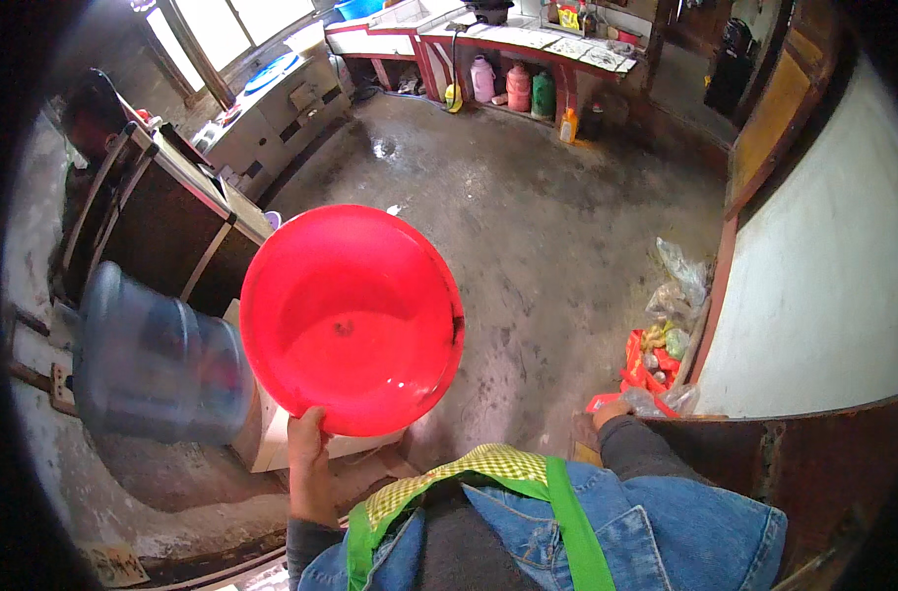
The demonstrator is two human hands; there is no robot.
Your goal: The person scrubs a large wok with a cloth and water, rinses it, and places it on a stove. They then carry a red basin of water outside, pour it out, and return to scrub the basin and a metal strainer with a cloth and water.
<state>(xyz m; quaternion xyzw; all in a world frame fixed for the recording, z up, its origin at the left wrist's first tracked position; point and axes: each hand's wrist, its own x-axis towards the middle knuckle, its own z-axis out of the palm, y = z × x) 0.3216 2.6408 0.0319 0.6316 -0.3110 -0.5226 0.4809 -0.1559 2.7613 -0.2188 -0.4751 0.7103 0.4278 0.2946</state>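
A red plastic basin (349, 295) is held out in front of my body, its inside facing up toward me. A dark spot marks its bottom, and another dark mark sits on its right rim. My left hand (309, 443) grips the near rim, thumb over the edge. Low on the right, my right hand (611, 414) hangs beside red and clear plastic bags (645, 399); its fingers are mostly hidden, so I cannot tell whether they hold anything. A green-checked apron (486, 462) covers part of my denim jacket.
On the left, a large water bottle (168, 362) stands on a white dispenser (272, 443). Thermos flasks (518, 87) and an orange bottle (568, 125) line the far tiled counter (523, 41). Concrete floor (537, 214) stretches ahead. A wooden door (777, 111) is at the right.
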